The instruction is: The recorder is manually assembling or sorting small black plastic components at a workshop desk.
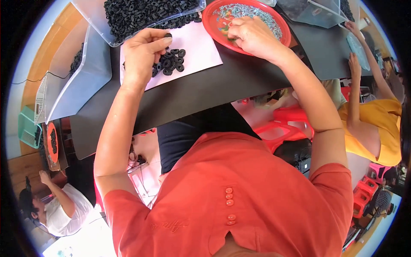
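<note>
My left hand [143, 53] is closed, pinching a small black ring-shaped part [168, 37] between thumb and fingers. Just below it, a loose pile of similar black parts [173, 63] lies on a pale pink sheet [203, 49]. My right hand [254, 36] reaches into a round red plate [209, 25], its fingers bunched and pointing down. Many tiny shiny metal pieces [266, 19] are spread over the plate. Whatever those fingers hold is hidden by the hand.
A clear bin [94, 17] full of black parts stands beyond the sheet. Left of it is another translucent bin [87, 81]. The dark table [188, 94] ends before my torso. One co-worker in yellow [372, 128] works at right; another in white [64, 214] is at lower left.
</note>
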A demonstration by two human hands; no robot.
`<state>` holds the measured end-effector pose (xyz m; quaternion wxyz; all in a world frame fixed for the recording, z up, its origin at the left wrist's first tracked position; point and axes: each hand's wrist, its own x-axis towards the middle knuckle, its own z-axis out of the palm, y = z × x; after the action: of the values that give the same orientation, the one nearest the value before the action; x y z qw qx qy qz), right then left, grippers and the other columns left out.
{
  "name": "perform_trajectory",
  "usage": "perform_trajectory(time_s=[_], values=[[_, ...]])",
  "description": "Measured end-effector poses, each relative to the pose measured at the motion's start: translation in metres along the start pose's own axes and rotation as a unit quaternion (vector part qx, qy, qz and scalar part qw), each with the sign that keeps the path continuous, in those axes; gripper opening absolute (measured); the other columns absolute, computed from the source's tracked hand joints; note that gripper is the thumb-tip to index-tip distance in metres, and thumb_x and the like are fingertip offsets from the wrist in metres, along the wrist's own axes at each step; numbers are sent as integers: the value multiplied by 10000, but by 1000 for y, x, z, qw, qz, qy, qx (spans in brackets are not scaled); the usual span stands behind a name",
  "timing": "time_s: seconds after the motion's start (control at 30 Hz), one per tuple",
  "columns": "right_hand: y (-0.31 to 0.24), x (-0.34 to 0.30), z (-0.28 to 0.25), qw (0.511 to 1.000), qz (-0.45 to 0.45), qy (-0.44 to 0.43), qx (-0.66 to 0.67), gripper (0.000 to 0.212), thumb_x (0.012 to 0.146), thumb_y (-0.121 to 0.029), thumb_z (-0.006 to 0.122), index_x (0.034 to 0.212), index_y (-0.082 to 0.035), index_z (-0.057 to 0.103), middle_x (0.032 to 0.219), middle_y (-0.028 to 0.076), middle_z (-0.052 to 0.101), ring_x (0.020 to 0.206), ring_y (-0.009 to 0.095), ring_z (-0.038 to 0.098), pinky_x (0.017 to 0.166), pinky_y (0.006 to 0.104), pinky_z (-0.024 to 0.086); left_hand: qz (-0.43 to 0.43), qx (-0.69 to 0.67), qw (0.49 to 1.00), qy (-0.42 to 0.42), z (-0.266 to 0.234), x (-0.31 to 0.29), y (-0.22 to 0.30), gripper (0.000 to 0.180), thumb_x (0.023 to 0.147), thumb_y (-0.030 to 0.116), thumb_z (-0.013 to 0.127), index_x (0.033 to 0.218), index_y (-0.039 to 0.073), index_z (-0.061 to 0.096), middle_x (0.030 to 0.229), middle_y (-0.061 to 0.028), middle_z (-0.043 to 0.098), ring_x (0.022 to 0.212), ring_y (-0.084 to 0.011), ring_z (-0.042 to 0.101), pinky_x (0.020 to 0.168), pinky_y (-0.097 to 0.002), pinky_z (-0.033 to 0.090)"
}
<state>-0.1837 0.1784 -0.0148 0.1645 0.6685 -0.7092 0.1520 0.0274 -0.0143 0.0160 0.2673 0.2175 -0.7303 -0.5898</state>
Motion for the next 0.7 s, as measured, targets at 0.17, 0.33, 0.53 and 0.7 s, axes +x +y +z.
perform_trajectory(time_s=[0.17,0.33,0.53,0.7], values=[[1,6,2,999,37,20,33,83,744,-24,634,824,-34,612,765,68,574,804,250,601,710,355,452,10,-30,999,21,-10,-14,1,157,816,24,678,963,-27,660,709,-39,620,553,-71,510,484,-194,357],[0,23,-9,892,207,69,395,55,842,-55,630,887,-22,629,839,22,636,822,118,614,788,261,466,1,-123,992,-4,-11,-21,-11,142,787,21,713,921,9,668,726,-13,641,560,-44,546,449,-170,353],[-63,68,-8,772,186,73,603,104,844,-23,636,942,6,659,900,40,661,887,114,617,845,246,472,-16,-147,988,-36,-8,-26,-7,102,807,35,695,899,4,664,745,-24,662,568,-43,545,456,-164,361],[-104,91,7,731,160,60,661,90,846,-81,661,889,-3,670,882,29,661,821,111,609,775,251,474,-14,-175,984,-16,-14,-25,-9,121,814,45,700,907,-16,651,752,-53,665,559,-59,549,435,-172,358]])
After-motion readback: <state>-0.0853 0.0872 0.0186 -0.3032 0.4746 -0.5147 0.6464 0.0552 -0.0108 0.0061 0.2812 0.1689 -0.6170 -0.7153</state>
